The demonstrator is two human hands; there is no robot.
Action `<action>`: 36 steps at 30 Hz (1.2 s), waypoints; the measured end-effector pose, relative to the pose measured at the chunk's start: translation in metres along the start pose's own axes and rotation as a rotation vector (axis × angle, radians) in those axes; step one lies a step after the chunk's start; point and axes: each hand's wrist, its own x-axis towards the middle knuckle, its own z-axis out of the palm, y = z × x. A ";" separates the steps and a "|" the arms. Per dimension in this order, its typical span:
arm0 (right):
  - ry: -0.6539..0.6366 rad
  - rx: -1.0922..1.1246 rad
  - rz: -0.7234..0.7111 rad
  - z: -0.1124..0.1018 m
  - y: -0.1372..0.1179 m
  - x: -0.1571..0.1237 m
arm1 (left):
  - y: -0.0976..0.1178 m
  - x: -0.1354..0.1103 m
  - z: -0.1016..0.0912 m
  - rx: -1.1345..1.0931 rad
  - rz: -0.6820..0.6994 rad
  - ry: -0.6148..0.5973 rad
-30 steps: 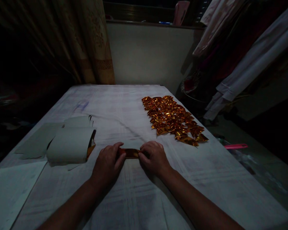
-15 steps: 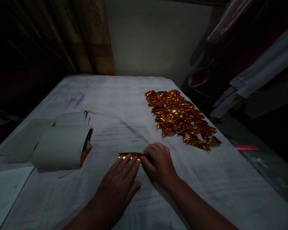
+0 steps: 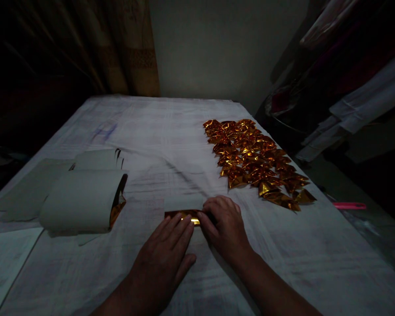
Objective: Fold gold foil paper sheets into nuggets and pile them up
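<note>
A narrow folded strip of gold foil paper (image 3: 179,214) lies on the white cloth-covered table (image 3: 171,131) just in front of me. My left hand (image 3: 166,256) rests flat, fingers stretched out, with its fingertips on the strip's near edge. My right hand (image 3: 225,226) is curled over the strip's right end, fingers pressed down and pinching it. Part of the strip is hidden under both hands.
A heap of several folded gold foil pieces (image 3: 256,164) lies at the right of the table. At the left sits a curled stack of grey-backed foil sheets (image 3: 82,199), with flat sheets (image 3: 26,188) beside it. Curtains and hanging clothes surround the table; a pink object (image 3: 349,205) lies off its right edge.
My left hand has let go of the strip's left end and opened, sliding flat over the strip's near edge. The right hand stays on the right end. The view has tilted down slightly.
</note>
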 end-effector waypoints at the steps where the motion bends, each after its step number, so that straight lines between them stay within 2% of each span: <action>1: 0.004 -0.008 -0.003 0.000 0.000 0.000 | 0.000 0.000 0.000 0.011 0.002 0.002; 10: 0.005 -0.024 0.035 0.002 0.000 0.001 | 0.001 0.000 0.002 0.004 -0.017 -0.012; 14: 0.062 0.022 0.057 0.002 0.003 -0.001 | 0.001 0.000 0.003 0.015 -0.013 -0.024; 18: 0.116 0.054 -0.077 -0.006 0.002 -0.007 | 0.001 0.000 0.004 0.035 -0.007 -0.004; 21: 0.034 -0.010 -0.225 -0.010 -0.004 -0.016 | 0.002 0.000 0.003 0.046 -0.015 0.006; 24: -0.082 -0.121 -0.286 -0.007 -0.009 -0.027 | 0.003 0.001 0.003 0.052 -0.006 0.006; 30: -0.241 -0.191 -0.261 -0.002 -0.006 -0.040 | 0.004 0.000 0.003 -0.001 -0.046 -0.008; 36: -0.256 -0.238 -0.225 -0.007 -0.001 -0.042 | 0.002 0.000 0.003 -0.009 -0.063 -0.027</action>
